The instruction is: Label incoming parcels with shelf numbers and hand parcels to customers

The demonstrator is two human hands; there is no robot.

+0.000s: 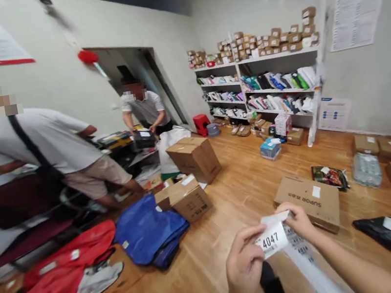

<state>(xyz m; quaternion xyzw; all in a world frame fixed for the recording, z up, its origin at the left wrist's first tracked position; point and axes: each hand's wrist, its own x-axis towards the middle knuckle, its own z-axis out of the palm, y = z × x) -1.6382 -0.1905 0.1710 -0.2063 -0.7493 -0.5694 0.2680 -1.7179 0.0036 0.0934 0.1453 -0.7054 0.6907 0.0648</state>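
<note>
Since the label strip (275,238) looks thin and limp, a light pinch with even tension should prevent creases. White, with "4047" printed in black, it hangs above the floor (208,273), gripped by the left hand (243,260) and right hand (299,223), this side of the carton (309,194)'s near edge.

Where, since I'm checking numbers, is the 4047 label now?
In the head view, the 4047 label is low, right of centre, held by the left hand beside the right hand, below and left of the SUPOR box.
</note>
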